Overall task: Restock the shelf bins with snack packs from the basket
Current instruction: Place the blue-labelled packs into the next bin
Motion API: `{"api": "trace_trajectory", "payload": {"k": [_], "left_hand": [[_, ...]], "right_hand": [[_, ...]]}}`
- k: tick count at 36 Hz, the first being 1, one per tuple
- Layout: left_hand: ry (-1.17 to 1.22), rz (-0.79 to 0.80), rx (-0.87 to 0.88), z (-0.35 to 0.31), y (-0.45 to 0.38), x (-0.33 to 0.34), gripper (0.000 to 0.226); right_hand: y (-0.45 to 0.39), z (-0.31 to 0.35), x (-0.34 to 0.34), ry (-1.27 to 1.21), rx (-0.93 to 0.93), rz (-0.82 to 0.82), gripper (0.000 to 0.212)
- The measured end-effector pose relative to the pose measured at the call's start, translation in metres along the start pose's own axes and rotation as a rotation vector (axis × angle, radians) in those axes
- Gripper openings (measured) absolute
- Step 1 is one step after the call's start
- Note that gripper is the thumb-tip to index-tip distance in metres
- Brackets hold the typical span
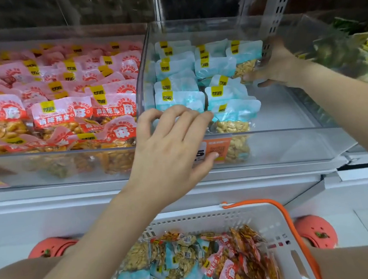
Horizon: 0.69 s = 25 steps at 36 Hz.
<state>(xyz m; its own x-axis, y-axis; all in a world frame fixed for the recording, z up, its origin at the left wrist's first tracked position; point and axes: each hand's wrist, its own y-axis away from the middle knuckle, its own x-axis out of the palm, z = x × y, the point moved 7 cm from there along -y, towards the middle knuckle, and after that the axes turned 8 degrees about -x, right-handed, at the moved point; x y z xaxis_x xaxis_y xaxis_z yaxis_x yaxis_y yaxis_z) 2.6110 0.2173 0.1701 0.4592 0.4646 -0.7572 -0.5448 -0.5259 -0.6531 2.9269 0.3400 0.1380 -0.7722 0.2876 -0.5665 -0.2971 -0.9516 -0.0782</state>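
1. Shelf (139, 193) first: white, runs the whole width, and two clear bins sit on it side by side.
2. Left bin (49, 169) is packed nearly full with pink packs (62, 113) of orange-brown nuts.
3. Right bin (289, 146) is only about half filled. Blue packs (180, 100) of pale peanuts sit in rows on its left and middle; the right part of the floor is bare.
4. Basket (240, 218), white with an orange handle (288, 223), sits low in front of the shelf between two coral clogs (315, 230). It holds a jumble of blue, pink and darker red packs.
5. Left hand (172, 144) is over the front wall of the right bin, fingers spread and lightly bent, tips at the front blue packs, thumb against the orange price tag (220, 149). It doesn't look like it's pinching anything.
6. Right hand (276, 66) is reaching into the back right of that bin, blurry, fingers against a blue pack (244, 64) in the rear row. Can't tell if it's actually gripping it or just pushing.
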Motion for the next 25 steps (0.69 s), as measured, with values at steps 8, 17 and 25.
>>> {"api": "trace_trajectory", "payload": {"k": [8, 17, 25], "left_hand": [[0.009, 0.014, 0.01, 0.0, 0.002, 0.001, 0.047], [0.019, 0.025, 0.028, 0.0, 0.003, 0.001, 0.048], [0.194, -0.045, 0.107, -0.001, 0.01, -0.017, 0.039]], "right_hand": [[-0.002, -0.007, 0.016, -0.084, 0.031, 0.033, 0.066], [-0.003, -0.01, 0.014, 0.012, 0.072, 0.049, 0.065], [0.028, 0.011, -0.003, 0.395, 0.09, 0.059, 0.099]]}}
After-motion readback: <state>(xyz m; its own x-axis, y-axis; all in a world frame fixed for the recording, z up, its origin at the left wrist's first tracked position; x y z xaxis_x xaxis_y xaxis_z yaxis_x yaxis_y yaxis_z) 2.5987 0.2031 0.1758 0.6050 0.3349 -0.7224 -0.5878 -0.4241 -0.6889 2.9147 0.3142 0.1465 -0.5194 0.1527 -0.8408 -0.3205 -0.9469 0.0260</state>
